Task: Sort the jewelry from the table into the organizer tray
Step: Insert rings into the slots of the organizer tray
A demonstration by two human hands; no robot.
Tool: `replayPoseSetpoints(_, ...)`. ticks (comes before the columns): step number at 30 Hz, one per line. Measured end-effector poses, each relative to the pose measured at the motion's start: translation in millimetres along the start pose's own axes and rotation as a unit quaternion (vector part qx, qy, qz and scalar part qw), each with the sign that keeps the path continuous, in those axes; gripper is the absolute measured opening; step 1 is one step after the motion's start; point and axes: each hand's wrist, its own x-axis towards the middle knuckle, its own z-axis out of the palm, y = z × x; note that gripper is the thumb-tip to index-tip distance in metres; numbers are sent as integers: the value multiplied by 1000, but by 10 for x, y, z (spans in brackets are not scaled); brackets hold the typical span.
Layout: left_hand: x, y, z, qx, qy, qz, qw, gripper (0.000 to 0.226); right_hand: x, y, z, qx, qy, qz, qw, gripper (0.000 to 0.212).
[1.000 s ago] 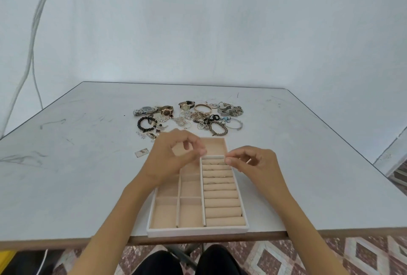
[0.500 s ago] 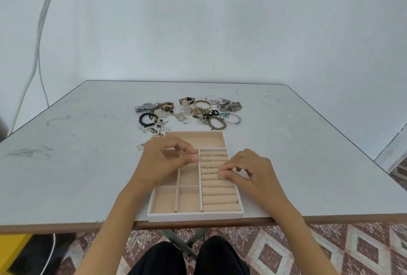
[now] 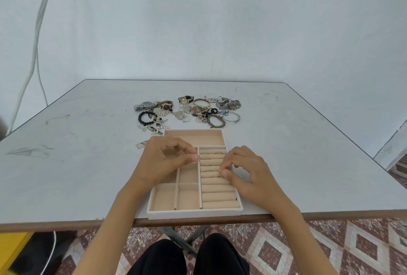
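A beige organizer tray (image 3: 195,212) with a white rim lies at the table's near edge, with square compartments on the left and padded ring rolls (image 3: 217,196) on the right. My left hand (image 3: 164,161) hovers over the tray's left half and pinches a thin ring (image 3: 198,157) between thumb and forefinger. My right hand (image 3: 246,172) is over the ring rolls, its thumb and fingertips pinched at a roll, on what looks like a small ring, too small to be sure. A few rings (image 3: 211,153) sit in the upper rolls. The jewelry pile (image 3: 189,110) lies beyond the tray.
In the pile are watches (image 3: 145,105), a black bead bracelet (image 3: 146,118), bangles (image 3: 202,102) and chains. A small tag (image 3: 141,144) lies left of the tray. The grey table (image 3: 77,164) ends right at the tray's front rim. My knees show below.
The view has shifted, so the tray now sits lower and closer. My right hand has moved down the ring rolls toward me. The left hand still holds its ring.
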Motion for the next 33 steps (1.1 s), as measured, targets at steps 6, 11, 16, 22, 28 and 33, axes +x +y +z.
replayPoseSetpoints(6, -10, 2, -6, 0, 0, -8, 1000, 8, 20, -27, -49, 13, 44, 39, 998, 19)
replayPoseSetpoints(11, -4, -21, -10, 8, 2, -9, 1000, 8, 22, -21, -12, -2, 13, 54, 998, 15)
replayPoseSetpoints(16, -2, -31, -9, 9, -2, -4, 1000, 8, 20, -31, -17, -5, 14, 50, 999, 13)
replayPoseSetpoints(22, 0, -37, -5, 12, -5, -2, 1000, 9, 20, -26, -14, 1, 11, 46, 999, 12)
replayPoseSetpoints(28, 22, -68, -2, 21, -26, -10, 999, 11, 28, -18, -50, 0, 80, 50, 996, 15)
replayPoseSetpoints(33, 42, -67, 20, 65, -48, 18, 997, 18, 16, 103, -69, -107, 74, 205, 970, 32)
